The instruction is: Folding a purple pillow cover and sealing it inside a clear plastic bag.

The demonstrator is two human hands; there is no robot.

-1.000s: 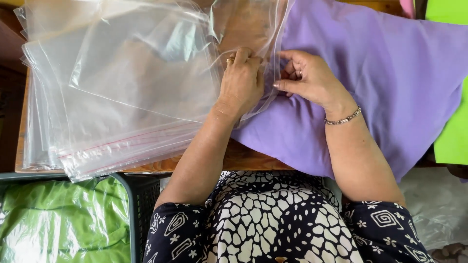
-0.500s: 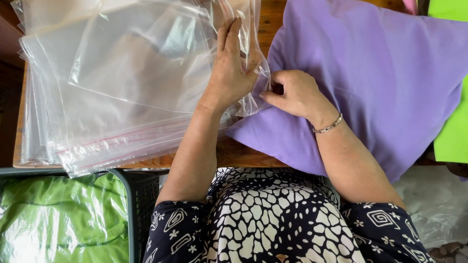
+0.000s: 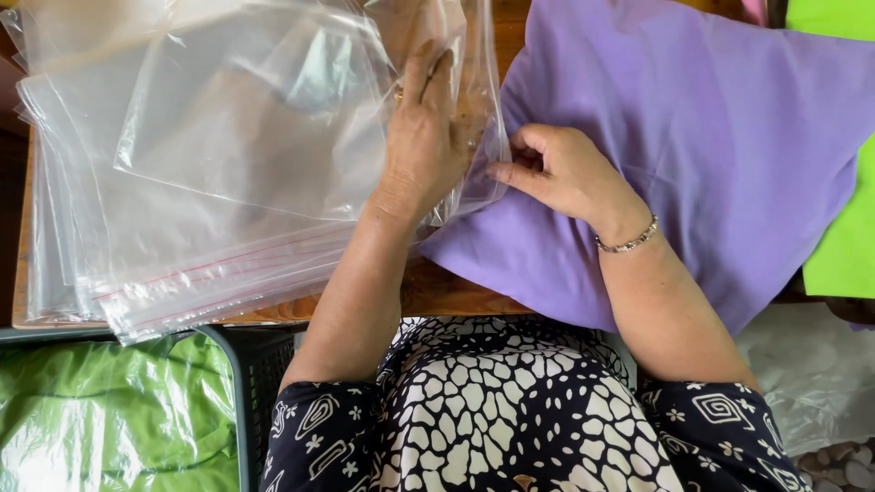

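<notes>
A stack of clear zip-top plastic bags [image 3: 228, 164] lies across the left half of the wooden table [image 3: 456, 292]. My left hand [image 3: 427, 137] rests flat on the top bag near its right edge, fingers pointing away from me. A folded purple cloth [image 3: 693, 137] lies on the right side of the table. My right hand [image 3: 556, 169], with a bracelet on the wrist, lies on the cloth's left edge and pinches the bag's edge right beside my left hand.
A green cloth [image 3: 843, 228] lies at the far right, partly under the purple one. Below the table at left, a dark crate [image 3: 251, 383] holds bagged green fabric [image 3: 109, 419]. A crumpled clear plastic sheet [image 3: 802, 374] lies low at right.
My left hand has slid up and left onto the top bag and flattened. My right hand followed leftward to the bag's edge, and both hands drew slightly apart.
</notes>
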